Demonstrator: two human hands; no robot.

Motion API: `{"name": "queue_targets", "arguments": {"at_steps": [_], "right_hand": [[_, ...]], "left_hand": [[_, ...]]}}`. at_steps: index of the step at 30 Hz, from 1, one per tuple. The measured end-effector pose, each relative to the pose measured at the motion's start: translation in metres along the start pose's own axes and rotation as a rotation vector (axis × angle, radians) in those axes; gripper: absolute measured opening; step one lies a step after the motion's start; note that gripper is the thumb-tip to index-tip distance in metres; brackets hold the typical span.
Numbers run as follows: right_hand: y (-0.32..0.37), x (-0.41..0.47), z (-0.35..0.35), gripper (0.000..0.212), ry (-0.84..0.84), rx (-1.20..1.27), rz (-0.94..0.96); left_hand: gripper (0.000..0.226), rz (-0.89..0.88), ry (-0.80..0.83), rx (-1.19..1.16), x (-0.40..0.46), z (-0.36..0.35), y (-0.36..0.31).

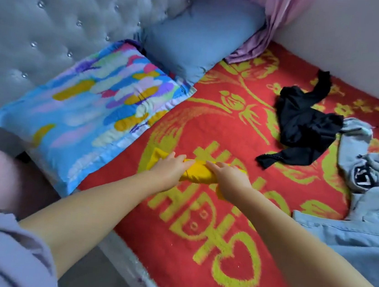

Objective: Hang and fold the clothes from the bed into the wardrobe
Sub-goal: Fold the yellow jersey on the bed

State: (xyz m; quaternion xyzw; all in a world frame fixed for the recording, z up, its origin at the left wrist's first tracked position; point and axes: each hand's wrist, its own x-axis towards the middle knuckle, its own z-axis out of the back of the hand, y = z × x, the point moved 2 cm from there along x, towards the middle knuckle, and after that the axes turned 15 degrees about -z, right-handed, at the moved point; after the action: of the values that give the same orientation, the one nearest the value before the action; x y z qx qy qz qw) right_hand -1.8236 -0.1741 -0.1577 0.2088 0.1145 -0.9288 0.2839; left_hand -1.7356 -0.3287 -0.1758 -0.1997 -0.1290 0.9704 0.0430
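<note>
Yellow garment (200, 173): rolled up, lying on the red blanket (221, 128) near the bed's front edge.
Left hand (171, 168): pressed flat on the roll's left end, fingers closed over the cloth.
Right hand (228, 180): pressed on the right end, fingers on the cloth.
Black garment (302, 126): crumpled, well apart, farther back.
Grey hoodie (375, 180): at the right, beside the black one.
Pillows: patterned pillow (92, 107) and blue pillow (196, 41) against the headboard.

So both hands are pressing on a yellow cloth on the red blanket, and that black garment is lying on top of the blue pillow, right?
Not quite. In the head view the black garment lies on the red blanket, well apart from the blue pillow. The rest holds: the left hand and the right hand both press on the yellow cloth.
</note>
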Motion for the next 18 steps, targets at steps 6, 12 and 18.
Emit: {"name": "queue_targets", "arguments": {"at_steps": [6, 12, 18], "right_hand": [[0.086, -0.087, 0.032, 0.068, -0.141, -0.107, 0.321], [0.192, -0.175, 0.035, 0.073, -0.097, -0.206, 0.576], [0.299, -0.261, 0.036, 0.075, -0.075, -0.308, 0.779]], "left_hand": [[0.073, 0.239, -0.136, -0.030, -0.157, -0.003, -0.010], [0.072, 0.462, -0.205, -0.111, -0.315, -0.029, -0.021], [0.068, 0.689, -0.252, -0.136, -0.457, -0.059, -0.029]]}}
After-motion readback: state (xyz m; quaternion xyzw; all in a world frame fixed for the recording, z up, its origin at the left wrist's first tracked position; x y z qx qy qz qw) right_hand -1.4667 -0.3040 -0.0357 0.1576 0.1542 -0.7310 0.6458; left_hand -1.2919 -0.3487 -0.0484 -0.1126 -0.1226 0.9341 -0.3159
